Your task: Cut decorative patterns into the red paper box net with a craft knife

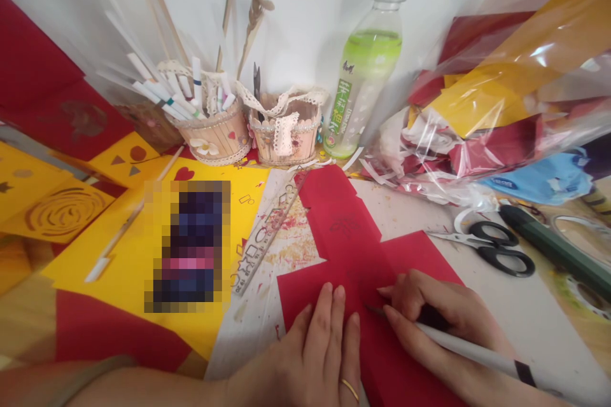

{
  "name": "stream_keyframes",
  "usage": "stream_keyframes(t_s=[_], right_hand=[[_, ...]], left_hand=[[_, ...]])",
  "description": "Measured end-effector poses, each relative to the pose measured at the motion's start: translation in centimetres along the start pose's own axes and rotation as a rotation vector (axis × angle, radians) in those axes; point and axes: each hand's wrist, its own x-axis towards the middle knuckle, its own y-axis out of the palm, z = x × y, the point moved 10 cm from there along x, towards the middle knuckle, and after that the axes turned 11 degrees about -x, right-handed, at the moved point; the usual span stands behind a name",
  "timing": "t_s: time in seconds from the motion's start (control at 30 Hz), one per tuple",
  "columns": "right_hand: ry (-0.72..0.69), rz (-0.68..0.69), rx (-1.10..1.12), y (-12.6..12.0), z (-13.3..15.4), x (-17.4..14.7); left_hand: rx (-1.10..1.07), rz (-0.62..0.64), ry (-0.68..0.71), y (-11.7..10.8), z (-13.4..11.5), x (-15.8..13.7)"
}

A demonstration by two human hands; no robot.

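My right grip [443, 321] is clamped on a slim white pen-shaped tool [468, 348], its tip at the cross-shaped red paper [351, 261]; my left grip [312, 350] lies flat, unclenched, on it; the paper rests on a whitish mat [515, 311], between a clear plastic ruler [268, 237] and black-handled metal scissors [478, 241].

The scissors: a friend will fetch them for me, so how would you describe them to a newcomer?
Find the red paper under the left hand and right hand, then look just right of it on the pale surface. The scissors lie there, silver blades pointing left; two black finger loops set them apart from the long green tool beside them.
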Motion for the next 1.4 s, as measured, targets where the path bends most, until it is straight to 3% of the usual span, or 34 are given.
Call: stream_keyframes(t_s=[0.23,0.5,0.8,0.97,1.1,1.4], right_hand=[[0.027,-0.003,0.001,-0.7,-0.2,-0.1],[0.138,-0.187,-0.034,-3.1,-1.4,-0.5],[0.13,-0.148,-0.076,-2.4,-1.8,-0.5],[0.142,-0.082,-0.077,-1.9,-2.0,-0.4],[0.16,-0.059,-0.076,-1.7,-2.1,-0.4],[0.172,-0.054,-0.079,-1.6,-2.2,-0.4]], left_hand=[[-0.017,-0.028,-0.021,-0.4,0.2,0.0],[-0.034,-0.03,-0.038,-0.5,0.4,0.2],[-0.02,-0.032,-0.03,-0.3,0.4,0.2],[0.003,-0.125,-0.026,-0.9,0.3,0.2],[-0.02,-0.041,-0.023,-0.5,0.3,0.2],[-0.033,-0.028,-0.029,-0.4,0.3,0.0]])
